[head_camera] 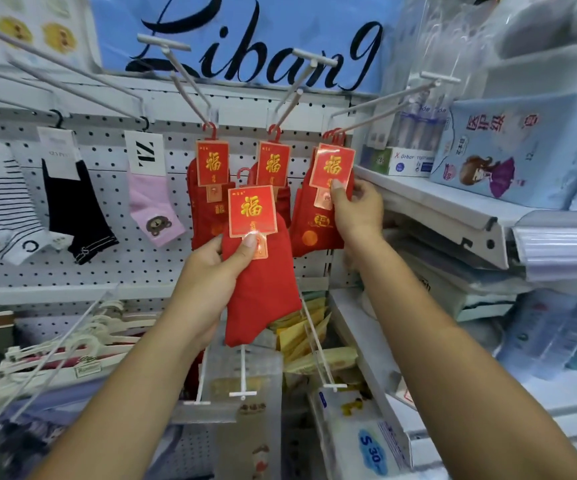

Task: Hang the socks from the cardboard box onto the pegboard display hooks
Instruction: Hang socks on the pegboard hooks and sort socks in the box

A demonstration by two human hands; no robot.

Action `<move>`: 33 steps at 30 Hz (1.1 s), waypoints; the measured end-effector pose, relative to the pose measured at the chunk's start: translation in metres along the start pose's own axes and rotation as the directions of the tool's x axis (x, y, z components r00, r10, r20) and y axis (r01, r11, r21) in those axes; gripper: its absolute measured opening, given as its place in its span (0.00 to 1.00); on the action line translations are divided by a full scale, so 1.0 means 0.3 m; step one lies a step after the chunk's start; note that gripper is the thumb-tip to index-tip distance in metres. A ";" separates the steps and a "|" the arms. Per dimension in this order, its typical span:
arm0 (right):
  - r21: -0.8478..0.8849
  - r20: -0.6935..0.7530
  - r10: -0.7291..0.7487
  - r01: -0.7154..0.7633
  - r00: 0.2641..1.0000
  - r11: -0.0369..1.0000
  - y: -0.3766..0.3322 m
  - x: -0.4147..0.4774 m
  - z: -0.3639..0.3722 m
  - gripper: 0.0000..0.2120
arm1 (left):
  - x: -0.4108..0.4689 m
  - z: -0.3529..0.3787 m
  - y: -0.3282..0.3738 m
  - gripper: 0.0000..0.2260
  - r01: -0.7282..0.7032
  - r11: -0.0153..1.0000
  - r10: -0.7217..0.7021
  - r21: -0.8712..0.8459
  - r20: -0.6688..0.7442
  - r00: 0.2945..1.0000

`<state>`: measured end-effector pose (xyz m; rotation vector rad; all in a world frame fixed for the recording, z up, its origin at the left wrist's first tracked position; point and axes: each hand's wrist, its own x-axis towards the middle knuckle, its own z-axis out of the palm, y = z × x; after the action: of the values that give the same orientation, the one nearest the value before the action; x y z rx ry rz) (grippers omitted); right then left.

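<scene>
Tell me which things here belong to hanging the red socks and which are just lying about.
Job: left hand gripping the held sock; right hand pinching the hung socks; hooks; pegboard.
Lying about: pink sock, black sock, striped sock, hangers, blue pack.

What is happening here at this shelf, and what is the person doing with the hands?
A person is stocking a white perforated pegboard with socks. The left hand grips a red sock pair with a red and gold card label, held in front of the board and not yet on a hook. The right hand pinches the front red sock pair hanging on the rightmost white wire hook.
</scene>
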<state>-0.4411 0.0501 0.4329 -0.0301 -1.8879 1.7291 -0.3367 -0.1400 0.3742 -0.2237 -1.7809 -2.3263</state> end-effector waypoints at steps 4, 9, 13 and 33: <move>-0.045 -0.028 0.023 -0.025 0.999 0.999 0.024 -0.060 -0.038 0.16 | 0.018 0.011 -0.002 0.10 -0.023 0.999 0.024 0.030 -0.017 1.000; -0.068 0.054 -0.088 0.091 0.995 0.994 0.023 -0.209 -0.102 0.19 | 0.018 0.019 -0.018 0.10 -0.016 1.000 0.017 0.026 -0.027 0.999; 0.057 0.349 -0.057 0.040 0.935 0.998 -0.037 -0.285 -0.098 0.16 | 0.021 0.046 -0.025 0.12 0.002 0.998 -0.002 0.065 0.001 1.000; -0.081 0.292 -0.309 0.345 0.905 0.935 -0.157 -0.044 0.091 0.27 | 0.273 -0.056 0.349 0.17 -0.365 0.646 0.548 0.671 -0.075 0.833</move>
<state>-0.4248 0.0126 0.4711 0.4773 -2.0605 1.4344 -0.3897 -0.1883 0.4875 -0.2011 -1.9521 -1.2366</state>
